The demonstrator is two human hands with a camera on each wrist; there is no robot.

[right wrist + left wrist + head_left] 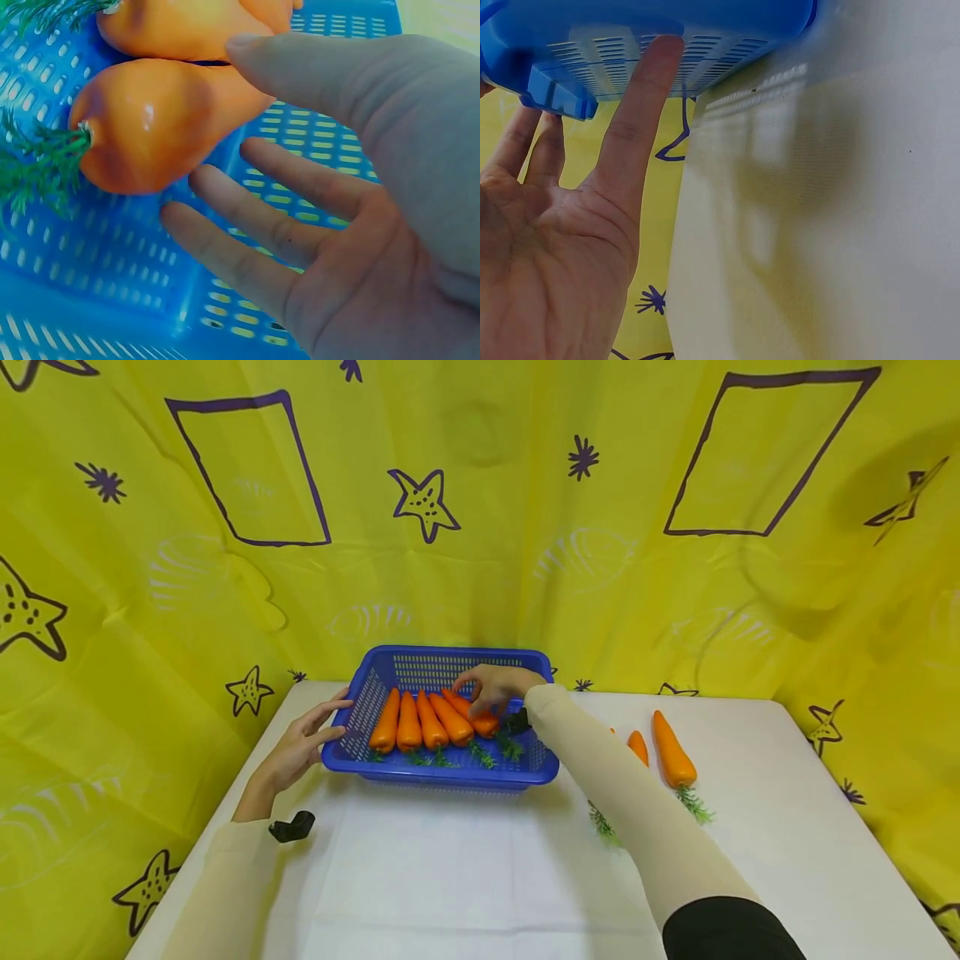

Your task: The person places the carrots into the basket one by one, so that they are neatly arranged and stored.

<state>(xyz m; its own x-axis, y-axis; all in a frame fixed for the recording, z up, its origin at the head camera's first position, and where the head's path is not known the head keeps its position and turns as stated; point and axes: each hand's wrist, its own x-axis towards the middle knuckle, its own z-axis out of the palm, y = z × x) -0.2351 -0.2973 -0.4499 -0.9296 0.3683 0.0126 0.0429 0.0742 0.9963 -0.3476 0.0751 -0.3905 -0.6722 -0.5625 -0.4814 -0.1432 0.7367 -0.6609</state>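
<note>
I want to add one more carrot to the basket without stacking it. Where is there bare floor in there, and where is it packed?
The blue basket has bare floor on its right side, between the right hand over the fifth carrot and the right wall. The left side is crowded: carrots lie side by side, with the left hand outside against the wall.

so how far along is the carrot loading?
Done: four carrots lie side by side in the basket. In hand: the right hand is on a fifth carrot in the basket, fingers loose; the left hand steadies the basket's side. Left: two carrots on the table.
</note>
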